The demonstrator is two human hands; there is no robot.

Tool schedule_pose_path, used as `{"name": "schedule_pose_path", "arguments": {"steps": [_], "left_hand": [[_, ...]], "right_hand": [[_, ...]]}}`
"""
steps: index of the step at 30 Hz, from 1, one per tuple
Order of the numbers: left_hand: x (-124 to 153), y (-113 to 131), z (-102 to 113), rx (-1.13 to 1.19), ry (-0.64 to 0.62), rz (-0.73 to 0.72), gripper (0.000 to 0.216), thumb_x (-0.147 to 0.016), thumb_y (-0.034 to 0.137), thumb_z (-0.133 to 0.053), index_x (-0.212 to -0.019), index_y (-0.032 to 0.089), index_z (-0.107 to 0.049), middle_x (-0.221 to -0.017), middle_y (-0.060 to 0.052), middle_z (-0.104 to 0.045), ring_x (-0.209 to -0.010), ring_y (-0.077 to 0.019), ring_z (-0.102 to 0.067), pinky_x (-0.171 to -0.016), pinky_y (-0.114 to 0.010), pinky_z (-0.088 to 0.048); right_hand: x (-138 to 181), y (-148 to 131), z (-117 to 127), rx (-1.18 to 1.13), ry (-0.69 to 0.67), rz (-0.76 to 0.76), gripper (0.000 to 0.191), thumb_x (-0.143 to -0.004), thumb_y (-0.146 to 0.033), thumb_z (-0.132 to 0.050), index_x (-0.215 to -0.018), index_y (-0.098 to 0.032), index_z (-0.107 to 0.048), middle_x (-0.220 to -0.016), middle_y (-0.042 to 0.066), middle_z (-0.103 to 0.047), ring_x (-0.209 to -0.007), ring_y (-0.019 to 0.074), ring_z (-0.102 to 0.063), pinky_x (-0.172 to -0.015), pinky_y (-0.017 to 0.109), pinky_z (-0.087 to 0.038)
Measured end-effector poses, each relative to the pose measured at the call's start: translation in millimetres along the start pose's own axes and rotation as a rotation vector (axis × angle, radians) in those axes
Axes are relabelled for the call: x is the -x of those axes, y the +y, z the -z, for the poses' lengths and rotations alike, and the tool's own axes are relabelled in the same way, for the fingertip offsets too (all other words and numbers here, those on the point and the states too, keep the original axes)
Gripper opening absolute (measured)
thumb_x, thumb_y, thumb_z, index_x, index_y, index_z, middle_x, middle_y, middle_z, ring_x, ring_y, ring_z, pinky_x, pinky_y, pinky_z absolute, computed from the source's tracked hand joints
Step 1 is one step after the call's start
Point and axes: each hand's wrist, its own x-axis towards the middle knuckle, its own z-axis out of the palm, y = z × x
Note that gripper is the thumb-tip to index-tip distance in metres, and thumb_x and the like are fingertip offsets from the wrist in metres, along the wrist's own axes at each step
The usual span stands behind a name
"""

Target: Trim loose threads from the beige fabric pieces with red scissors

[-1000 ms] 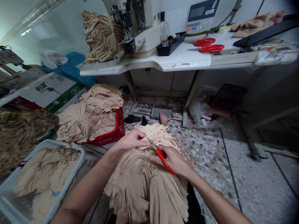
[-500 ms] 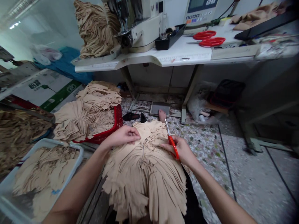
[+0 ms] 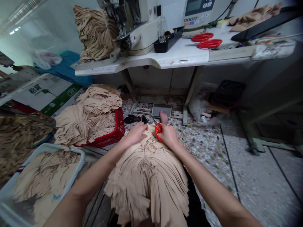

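A thick stack of beige fabric pieces (image 3: 146,179) lies over my lap. My left hand (image 3: 136,134) rests on the far end of the stack with its fingers curled onto the cloth. My right hand (image 3: 167,135) is closed around small red-handled snips (image 3: 158,128), whose blades point away toward my bare foot (image 3: 163,117). Both hands sit close together at the far edge of the stack.
A red basket (image 3: 115,132) heaped with beige pieces stands on the left, and a pale tray (image 3: 79,164) of more pieces lies nearer. Ahead is a white sewing table (image 3: 180,56) with a machine (image 3: 134,28), red scissors (image 3: 208,42) and a control panel (image 3: 196,12). Speckled floor lies to the right.
Both hands have slid forward to the far end of the stack. The snips, held out to the right a moment ago, are now close beside my left hand.
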Motion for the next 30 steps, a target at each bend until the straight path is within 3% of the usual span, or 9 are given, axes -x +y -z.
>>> {"name": "schedule_pose_path", "arguments": {"steps": [4, 6, 9, 11, 14, 16, 18, 24, 30], "left_hand": [[6, -11, 2, 0.107, -0.023, 0.049, 0.008, -0.08, 0.019, -0.07, -0.087, 0.016, -0.068, -0.079, -0.003, -0.065, -0.073, -0.018, -0.057, -0.066, -0.026, -0.037], [11, -17, 9, 0.192, -0.025, 0.086, 0.014, -0.084, 0.027, -0.068, -0.09, 0.015, -0.069, -0.071, 0.0, -0.061, -0.064, -0.0152, -0.053, -0.059, -0.025, -0.033], [18, -20, 27, 0.515, -0.08, 0.132, 0.03, -0.086, 0.041, -0.07, -0.092, 0.012, -0.071, -0.067, 0.001, -0.058, -0.058, -0.0121, -0.048, -0.055, -0.023, -0.03], [20, -15, 39, 0.737, -0.136, 0.11, 0.033, -0.082, 0.043, -0.076, -0.089, 0.011, -0.072, -0.073, -0.001, -0.062, -0.063, -0.0117, -0.052, -0.059, -0.022, -0.036], [18, 1, 47, 0.922, -0.224, 0.033, 0.032, -0.076, 0.038, -0.083, -0.088, 0.011, -0.071, -0.085, -0.003, -0.067, -0.075, -0.0128, -0.059, -0.071, -0.023, -0.044], [15, 12, 46, 0.971, -0.285, 0.006, 0.031, -0.074, 0.036, -0.085, -0.088, 0.011, -0.071, -0.083, -0.003, -0.067, -0.074, -0.0123, -0.06, -0.071, -0.023, -0.046], [13, 20, 45, 0.965, -0.296, 0.0, 0.032, -0.073, 0.035, -0.085, -0.089, 0.011, -0.072, -0.08, -0.002, -0.066, -0.071, -0.0113, -0.059, -0.068, -0.022, -0.045], [21, 32, 56, 0.924, -0.214, 0.008, 0.032, -0.078, 0.037, -0.082, -0.095, 0.011, -0.074, -0.083, -0.003, -0.067, -0.071, -0.0114, -0.059, -0.066, -0.022, -0.045], [24, 45, 58, 0.889, -0.209, 0.035, 0.031, -0.077, 0.035, -0.081, -0.094, 0.011, -0.073, -0.074, 0.0, -0.063, -0.064, -0.0104, -0.054, -0.06, -0.02, -0.04]], "right_hand": [[-17, 26, 6, 0.014, 0.023, -0.088, 0.029, -0.089, -0.045, -0.061, -0.094, -0.018, -0.071, -0.082, 0.015, -0.075, -0.074, 0.0285, -0.068, -0.063, 0.031, -0.036], [-18, 49, 17, 0.023, 0.059, -0.15, 0.026, -0.091, -0.039, -0.06, -0.097, -0.016, -0.07, -0.083, 0.016, -0.075, -0.075, 0.0285, -0.068, -0.063, 0.031, -0.036], [-7, 78, 34, -0.047, 0.133, -0.226, 0.031, -0.089, -0.047, -0.065, -0.089, -0.016, -0.067, -0.077, 0.013, -0.073, -0.07, 0.0262, -0.065, -0.06, 0.03, -0.035], [9, 83, 43, -0.313, 0.155, -0.218, 0.04, -0.083, -0.058, -0.071, -0.079, -0.019, -0.062, -0.066, 0.006, -0.067, -0.06, 0.0214, -0.059, -0.056, 0.028, -0.034], [37, 66, 48, -0.82, -0.038, -0.164, 0.047, -0.078, -0.063, -0.075, -0.074, -0.022, -0.054, -0.053, -0.002, -0.058, -0.047, 0.0151, -0.05, -0.048, 0.026, -0.033], [53, 47, 46, -1.02, -0.219, -0.157, 0.046, -0.079, -0.06, -0.077, -0.073, -0.022, -0.053, -0.053, -0.003, -0.058, -0.044, 0.0133, -0.048, -0.044, 0.024, -0.031], [65, 29, 43, -1.156, -0.308, -0.171, 0.044, -0.076, -0.056, -0.082, -0.075, -0.021, -0.055, -0.056, -0.002, -0.062, -0.046, 0.0132, -0.051, -0.044, 0.023, -0.033], [69, -1, 47, -1.463, -0.201, -0.164, 0.045, -0.065, -0.041, -0.093, -0.078, -0.022, -0.055, -0.088, 0.004, -0.076, -0.07, 0.019, -0.069, -0.067, 0.031, -0.056], [61, -18, 66, -1.33, -0.103, -0.05, 0.047, -0.063, -0.042, -0.094, -0.079, -0.021, -0.055, -0.095, 0.009, -0.077, -0.083, 0.0253, -0.073, -0.076, 0.036, -0.059]]}}
